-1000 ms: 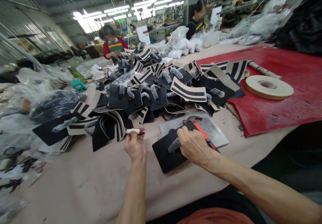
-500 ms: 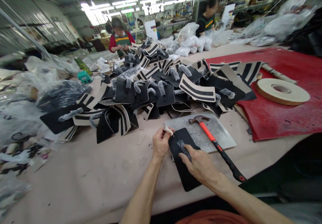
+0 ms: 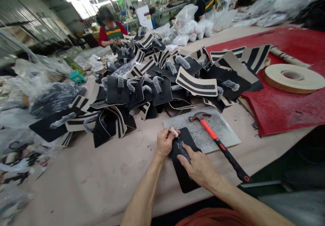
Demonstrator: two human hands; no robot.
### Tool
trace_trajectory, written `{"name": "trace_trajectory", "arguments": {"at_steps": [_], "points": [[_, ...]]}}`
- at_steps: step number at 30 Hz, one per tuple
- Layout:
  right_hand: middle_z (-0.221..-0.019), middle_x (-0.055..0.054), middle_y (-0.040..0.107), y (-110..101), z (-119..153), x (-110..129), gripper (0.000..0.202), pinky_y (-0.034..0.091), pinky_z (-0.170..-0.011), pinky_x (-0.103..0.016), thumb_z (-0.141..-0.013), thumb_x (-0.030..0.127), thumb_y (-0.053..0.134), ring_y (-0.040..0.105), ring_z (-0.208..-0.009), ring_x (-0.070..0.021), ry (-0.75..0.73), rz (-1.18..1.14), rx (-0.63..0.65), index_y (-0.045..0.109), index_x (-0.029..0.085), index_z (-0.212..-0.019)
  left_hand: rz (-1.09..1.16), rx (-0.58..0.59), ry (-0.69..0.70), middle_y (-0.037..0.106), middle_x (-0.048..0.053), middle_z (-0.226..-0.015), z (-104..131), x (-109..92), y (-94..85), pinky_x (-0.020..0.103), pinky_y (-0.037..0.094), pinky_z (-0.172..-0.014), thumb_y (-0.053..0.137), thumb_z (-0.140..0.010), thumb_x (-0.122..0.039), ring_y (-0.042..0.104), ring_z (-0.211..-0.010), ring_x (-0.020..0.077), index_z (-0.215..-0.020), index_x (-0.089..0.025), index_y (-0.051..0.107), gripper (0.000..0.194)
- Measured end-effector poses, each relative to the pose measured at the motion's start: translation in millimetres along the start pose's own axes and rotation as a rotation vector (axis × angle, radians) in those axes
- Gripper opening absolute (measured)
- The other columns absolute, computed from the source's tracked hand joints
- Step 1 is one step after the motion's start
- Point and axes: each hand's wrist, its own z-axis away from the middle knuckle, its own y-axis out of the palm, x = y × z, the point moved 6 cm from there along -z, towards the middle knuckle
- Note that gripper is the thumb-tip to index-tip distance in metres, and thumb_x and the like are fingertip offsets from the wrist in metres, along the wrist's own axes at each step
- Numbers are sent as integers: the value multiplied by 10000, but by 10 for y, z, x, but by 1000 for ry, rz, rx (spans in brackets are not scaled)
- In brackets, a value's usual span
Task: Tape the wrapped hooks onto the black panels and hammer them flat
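A black panel (image 3: 185,182) with rounded corners lies in front of me, a plastic-wrapped handle (image 3: 183,150) on its upper half. Pinched in the fingers of my left hand (image 3: 164,143) is a small white piece (image 3: 173,131), held at the panel's top edge. My right hand (image 3: 199,165) grips the wrapped handle between thumb and fingers. Behind the panel is a grey slab (image 3: 225,131), and across it rests a claw hammer (image 3: 218,144) with a red and black handle, its head toward the pile.
A large pile of black and striped panels (image 3: 142,90) spreads beyond my hands. At the right, a tape roll (image 3: 294,78) sits on a red sheet (image 3: 286,117). Plastic bags (image 3: 50,97) lie left. Two people (image 3: 113,33) are across the table.
The view has tilted down and shifted slightly. The white piece in my left hand now points more over the panel's top edge. My right hand still grips the handle.
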Motion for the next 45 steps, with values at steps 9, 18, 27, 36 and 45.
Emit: {"name": "trace_trajectory", "arguments": {"at_steps": [9, 18, 27, 36, 45], "points": [[-1115, -193, 708, -31, -4, 12, 584, 479, -844, -446, -1018, 487, 399, 687, -986, -354, 9, 8, 45, 454, 115, -1464, -51, 57, -10, 790, 70, -930, -18, -59, 22, 289, 544, -815, 618, -896, -362, 724, -866, 189, -974, -176, 677, 210], [-1099, -185, 611, -770, -32, -407, 351, 460, -820, -411, -968, 392, 553, 594, -1020, -340, -38, 460, -328, 593, 112, -1177, -195, 183, 124, 756, 52, -910, -21, -169, 111, 285, 522, -830, 541, -913, -247, 687, -857, 170, -898, -185, 679, 153], [-721, -39, 524, -858, -117, -950, 111, 371, -521, -294, -841, 315, 467, 473, -591, -171, 237, -295, 52, 485, 208, -869, -224, 176, 221, 764, 62, -961, 72, -97, 133, 338, 557, -878, 528, -943, -291, 723, -918, 191, -993, -201, 671, 176], [-607, -1, 452, -1201, 235, -149, 383, 224, -552, -318, -999, 521, 269, 390, -532, -157, -163, 8, -298, 431, 221, -824, -259, 178, 261, 746, 51, -915, 71, -153, 137, 297, 534, -837, 519, -950, -291, 691, -852, 170, -959, -189, 682, 192], [-584, 19, 490, -1909, 399, 383, 357, 284, -479, -284, -1029, 497, 344, 423, -456, -124, -314, -72, -659, 475, 222, -843, -242, 193, 274, 736, 50, -927, 96, -114, 140, 284, 520, -845, 522, -964, -301, 684, -874, 162, -964, -181, 671, 192]]}}
